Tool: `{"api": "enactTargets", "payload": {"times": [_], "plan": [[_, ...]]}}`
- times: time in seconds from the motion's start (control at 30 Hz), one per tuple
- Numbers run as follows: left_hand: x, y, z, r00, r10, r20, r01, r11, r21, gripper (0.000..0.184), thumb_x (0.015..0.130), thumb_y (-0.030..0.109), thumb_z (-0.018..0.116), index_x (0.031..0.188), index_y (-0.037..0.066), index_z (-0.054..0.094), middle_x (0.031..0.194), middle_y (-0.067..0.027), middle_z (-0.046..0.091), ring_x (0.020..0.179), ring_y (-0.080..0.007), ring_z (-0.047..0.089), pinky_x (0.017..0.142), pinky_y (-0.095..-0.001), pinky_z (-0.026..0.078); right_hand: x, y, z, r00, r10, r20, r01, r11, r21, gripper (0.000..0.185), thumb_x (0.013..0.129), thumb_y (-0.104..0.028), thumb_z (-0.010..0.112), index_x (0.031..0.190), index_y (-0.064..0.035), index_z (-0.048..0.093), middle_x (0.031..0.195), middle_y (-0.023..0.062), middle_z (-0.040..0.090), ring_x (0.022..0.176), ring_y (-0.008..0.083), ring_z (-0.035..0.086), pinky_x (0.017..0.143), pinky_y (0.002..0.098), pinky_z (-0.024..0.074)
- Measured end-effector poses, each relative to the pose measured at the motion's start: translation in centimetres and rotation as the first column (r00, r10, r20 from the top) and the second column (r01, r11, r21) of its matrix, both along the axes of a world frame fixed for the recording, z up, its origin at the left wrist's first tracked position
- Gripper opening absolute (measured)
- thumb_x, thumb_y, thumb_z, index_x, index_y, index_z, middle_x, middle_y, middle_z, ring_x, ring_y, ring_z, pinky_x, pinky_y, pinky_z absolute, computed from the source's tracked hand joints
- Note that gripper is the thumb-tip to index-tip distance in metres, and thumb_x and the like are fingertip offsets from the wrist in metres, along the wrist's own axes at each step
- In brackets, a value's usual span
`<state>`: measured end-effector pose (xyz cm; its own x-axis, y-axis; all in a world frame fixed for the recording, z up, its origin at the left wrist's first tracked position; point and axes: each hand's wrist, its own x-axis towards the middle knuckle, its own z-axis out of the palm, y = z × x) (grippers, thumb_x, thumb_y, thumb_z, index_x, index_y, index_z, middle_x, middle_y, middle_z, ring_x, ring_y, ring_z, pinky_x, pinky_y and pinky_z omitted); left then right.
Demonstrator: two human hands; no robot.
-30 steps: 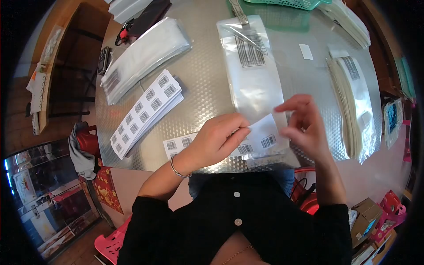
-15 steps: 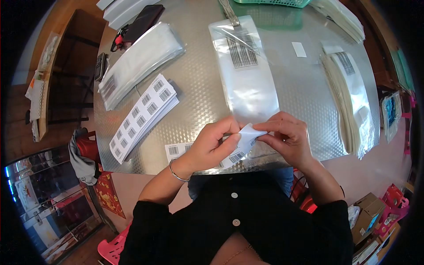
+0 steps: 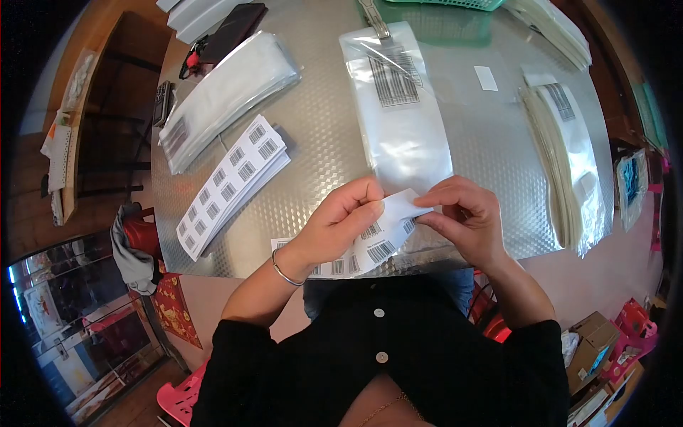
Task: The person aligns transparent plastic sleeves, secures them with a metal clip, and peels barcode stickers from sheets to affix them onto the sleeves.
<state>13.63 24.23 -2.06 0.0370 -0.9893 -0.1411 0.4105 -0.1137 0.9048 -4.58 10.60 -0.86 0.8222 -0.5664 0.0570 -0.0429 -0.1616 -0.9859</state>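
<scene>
Near the table's front edge, a white barcode label sheet (image 3: 378, 249) is held between my two hands, its upper right part bent up. My left hand (image 3: 340, 222) pinches the sheet between thumb and fingers. At the bent corner, my right hand (image 3: 466, 213) has thumb and forefinger closed on the sheet; whether a single label is peeled there I cannot tell. Just beyond my hands lies a stack of clear plastic bags (image 3: 405, 135) with a printed barcode, held by a metal clip (image 3: 375, 18) at its far end.
Left of my hands lies a stack of barcode label sheets (image 3: 231, 186), with plastic bags (image 3: 228, 99) behind it. Another pile of bags (image 3: 562, 164) is at the right, near a small white card (image 3: 486, 78). A green basket (image 3: 455, 3) stands at the far edge.
My left hand has shifted slightly up along the sheet, and more of its barcodes show below my fingers. My right hand stays at the bent corner.
</scene>
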Motion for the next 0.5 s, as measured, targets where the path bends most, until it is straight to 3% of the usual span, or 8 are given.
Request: {"api": "enactTargets", "payload": {"times": [0.17,0.27,0.37,0.5], "plan": [[-0.2,0.0,0.5,0.995,0.034,-0.093,-0.029,0.998,0.061,0.016,0.099,0.015,0.048,0.086,0.007,0.046,0.079,0.0056,0.046,0.072,-0.0008,0.039,0.064,-0.0189,0.036,0.0,0.3,-1.0,0.985,-0.062,0.164,0.093,0.978,-0.187,0.023,0.075,-0.001,0.076,0.096,-0.0084,0.074,0.087,0.0036,0.066,0.054,0.0033,0.045,0.046,0.0203,0.0335],[-0.2,0.2,0.5,0.994,0.033,-0.103,-0.026,0.997,0.067,0.015,0.099,0.015,0.048,0.086,0.007,0.046,0.079,0.0055,0.046,0.072,-0.0009,0.039,0.064,-0.0189,0.036,-0.4,0.7,-0.6,0.991,-0.086,0.105,0.095,0.992,-0.081,0.022,0.073,0.006,0.074,0.092,-0.0042,0.07,0.089,0.0063,0.064,0.059,0.004,0.047,0.049,0.0189,0.0334],[0.0,0.5,0.5,0.999,-0.011,-0.047,0.014,0.998,0.064,0.015,0.099,0.015,0.047,0.087,0.006,0.046,0.08,0.005,0.047,0.072,-0.0013,0.039,0.064,-0.0189,0.036,-0.4,1.0,0.4,0.996,-0.082,-0.024,0.079,0.991,-0.111,0.02,0.073,0.006,0.075,0.089,-0.004,0.069,0.086,0.0059,0.064,0.057,0.0042,0.047,0.048,0.0192,0.0331],[-0.4,0.9,-0.1,0.999,-0.037,0.035,0.038,0.999,-0.001,0.014,0.1,0.013,0.046,0.088,0.006,0.045,0.082,0.0043,0.047,0.072,-0.0018,0.038,0.064,-0.0193,0.036,-0.6,1.4,-0.1,0.998,-0.06,-0.006,0.059,0.987,-0.149,0.018,0.073,0.003,0.076,0.088,-0.0054,0.07,0.085,0.0054,0.065,0.055,0.0054,0.048,0.047,0.0203,0.0347]]}}
